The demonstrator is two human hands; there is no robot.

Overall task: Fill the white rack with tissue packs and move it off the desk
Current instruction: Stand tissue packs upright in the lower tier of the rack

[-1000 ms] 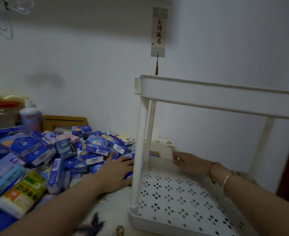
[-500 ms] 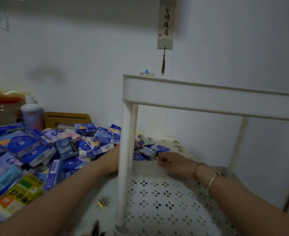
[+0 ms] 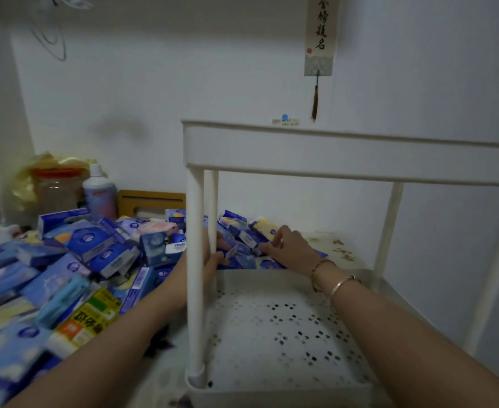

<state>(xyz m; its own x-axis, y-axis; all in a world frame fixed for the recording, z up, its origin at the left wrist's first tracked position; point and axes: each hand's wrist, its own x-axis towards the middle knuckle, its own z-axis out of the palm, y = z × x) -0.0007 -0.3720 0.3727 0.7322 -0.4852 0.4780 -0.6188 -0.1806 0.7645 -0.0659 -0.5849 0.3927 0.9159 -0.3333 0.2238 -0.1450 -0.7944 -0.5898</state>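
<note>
The white rack [image 3: 330, 156] stands on the desk in front of me, its perforated lower shelf [image 3: 272, 325] bare. A big heap of blue tissue packs [image 3: 89, 248] covers the desk to the left and runs behind the rack [image 3: 242, 231]. My left hand [image 3: 213, 259] reaches round the rack's front post, partly hidden by it, with thumb and fingers curled on a pack behind the shelf's back rim. My right hand [image 3: 286, 245] reaches through the rack over the lower shelf, its fingers pinching a pack in the same cluster.
A white bottle [image 3: 98, 192], a red-lidded jar [image 3: 54, 187] with a yellow bag and a wooden box [image 3: 151, 198] stand at the back left by the wall. A scroll [image 3: 320, 36] hangs above the rack. The wall runs close on the right.
My view has shifted, so the rack sits further right in the frame. Both hands have moved further back, from the shelf's edge onto the packs behind the rack.
</note>
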